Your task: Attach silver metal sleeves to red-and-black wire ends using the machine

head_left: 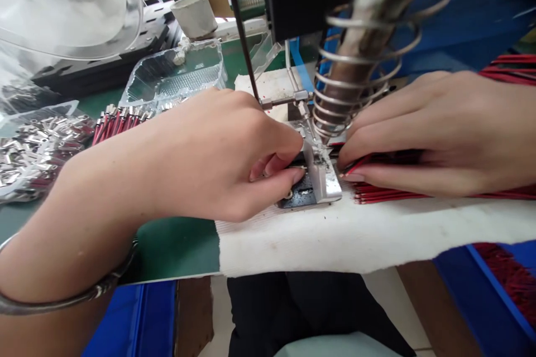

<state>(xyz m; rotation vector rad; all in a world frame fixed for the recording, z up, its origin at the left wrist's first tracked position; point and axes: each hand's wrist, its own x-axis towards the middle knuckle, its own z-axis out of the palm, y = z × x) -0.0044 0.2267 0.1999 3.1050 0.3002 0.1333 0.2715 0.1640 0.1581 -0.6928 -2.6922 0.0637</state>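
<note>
Some red and black wires [360, 163] are in the right hand [435, 134], at 3 o'clock from a shiny metal block [329, 181]. The right fingers pinch them between the thumb and the finger tips, with the wire ends near the block's edge. More red wires [389, 194] lie flat under that hand.

At 9 o'clock, the left hand [226, 150] is bent over the block's dark side. Its fingers are curled, with the thumb tip close to the pointing finger. I cannot tell what they pinch. A dark bracelet [54, 307] is around the left wrist.

Just above the block, at 12 o'clock, is the tip of a metal rod [355, 50] with a big curly spring [324, 86] around it. The block sits on a white cloth [293, 240], and the cloth is on a green table [180, 245].

At 10 o'clock is a clear plastic tray [188, 75]. Farther out, near 9 o'clock, are a bunch of red wires with silver ends [119, 122] and a pile of little silver pieces [37, 148]. Low down at 4 o'clock, a blue bin [473, 290] holds lots of red wires.
</note>
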